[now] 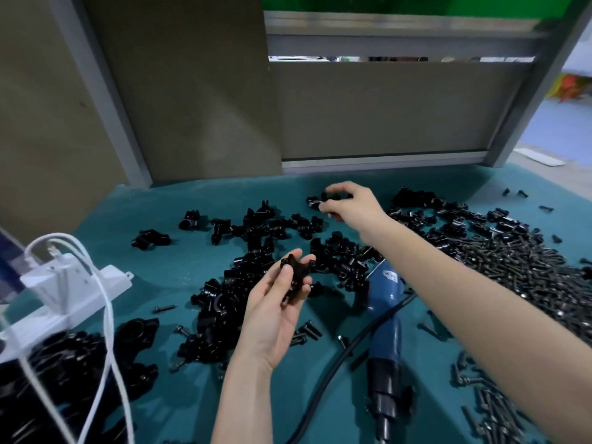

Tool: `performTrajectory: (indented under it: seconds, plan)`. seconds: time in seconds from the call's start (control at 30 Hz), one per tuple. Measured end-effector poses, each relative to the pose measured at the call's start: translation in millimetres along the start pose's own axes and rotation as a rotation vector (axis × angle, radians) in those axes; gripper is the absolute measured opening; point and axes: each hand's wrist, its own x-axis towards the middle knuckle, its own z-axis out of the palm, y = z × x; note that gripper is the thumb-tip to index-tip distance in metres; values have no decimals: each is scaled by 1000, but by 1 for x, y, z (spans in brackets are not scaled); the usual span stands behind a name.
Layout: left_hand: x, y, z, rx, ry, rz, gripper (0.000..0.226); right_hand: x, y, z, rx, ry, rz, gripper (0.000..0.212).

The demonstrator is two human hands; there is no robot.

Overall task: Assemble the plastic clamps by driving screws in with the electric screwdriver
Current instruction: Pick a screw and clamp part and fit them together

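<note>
Head view | left hand (275, 302) grip holds clamp piece (296, 277) | right hand (347, 203) grip pinches another (far pile) (333, 197)

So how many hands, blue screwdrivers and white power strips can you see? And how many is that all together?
Hands: 2, the left hand holding a black clamp piece and the right hand picking at another clamp piece
Blue electric screwdriver: 1
White power strip: 1
Total: 4
</note>
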Motion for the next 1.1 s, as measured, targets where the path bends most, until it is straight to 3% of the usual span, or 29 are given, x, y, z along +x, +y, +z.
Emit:
performTrajectory:
  seconds: [0.1,0.17,0.5,0.83,1.0,1.1]
  plan:
    - [1,-3,3,41,2,11,29,-59,-6,-9,13,-194,-152,27]
    - [0,-5,5,75,-12,8,23,-95,-1,-11,-14,-230,-176,27]
    - [-24,-2,50,270,-226,8,21,-159,12,-45,-41,-22,-328,35]
    - [-99,-31,101,358,-239,160,21,-221,19,-101,61,-69,-471,45]
    - [-132,-64,104,772,-138,296,26,-248,44,-132,159,-136,-401,44]
    - [-147,-79,94,927,-193,276,29,-265,70,-145,129,-161,-389,40]
